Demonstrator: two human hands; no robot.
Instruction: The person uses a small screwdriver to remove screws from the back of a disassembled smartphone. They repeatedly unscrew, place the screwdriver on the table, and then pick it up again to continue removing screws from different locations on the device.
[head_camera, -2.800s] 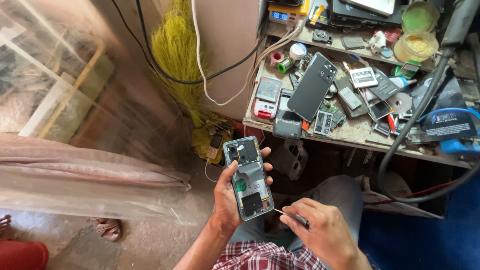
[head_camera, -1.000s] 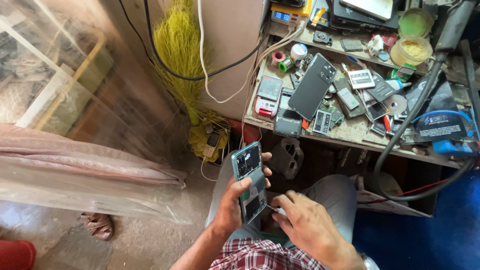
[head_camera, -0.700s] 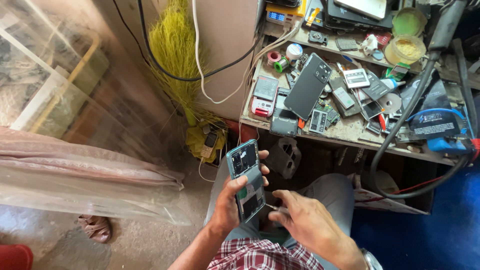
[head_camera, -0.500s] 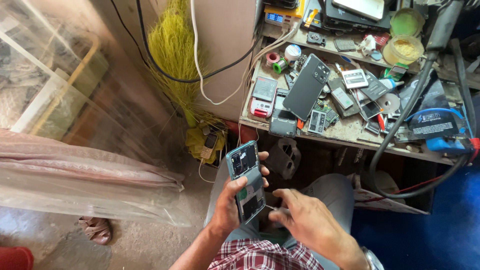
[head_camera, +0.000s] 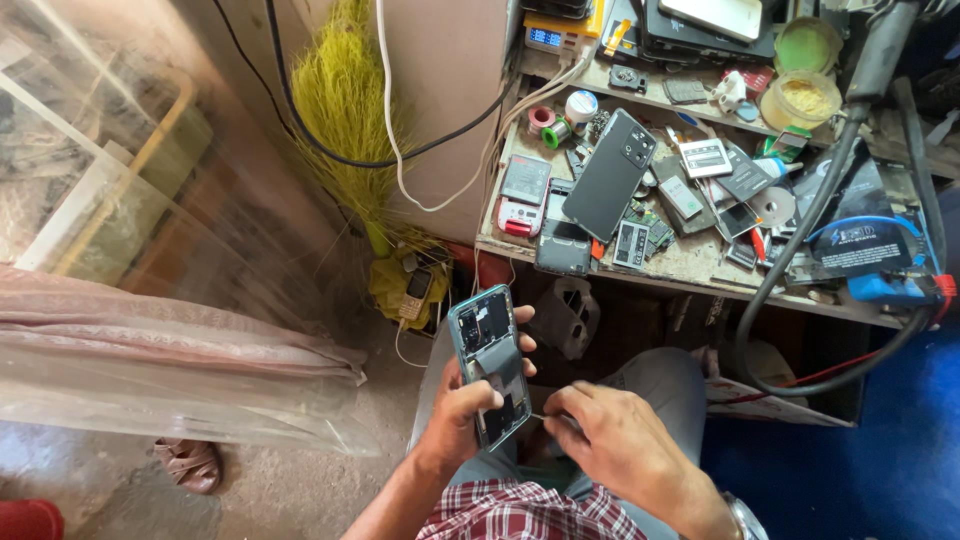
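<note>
Person working on opened phone (head_camera: 492, 365) over lap, just below cluttered workbench (head_camera: 690, 262).
L hand (head_camera: 462, 420) is gripping phone by its edges; R hand (head_camera: 610, 440) is pinching thin tool (head_camera: 545, 417) at its lower end. Phone prob. light, stiff; exposed boards fragile, so hold by frame.

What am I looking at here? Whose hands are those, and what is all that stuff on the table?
The picture comes from a camera worn on a person's head, looking down, so the hands are that person's own. The left hand holds a phone with its back taken off, so you can see its insides. The right hand pinches a thin metal tool, its tip pointing at the lower part of the phone. Ahead stands a messy workbench. On it lie a dark phone back cover, small circuit boards, rolls of tape and other loose parts. A thick black hose curves across it. A yellow broom leans by the wall.
</note>
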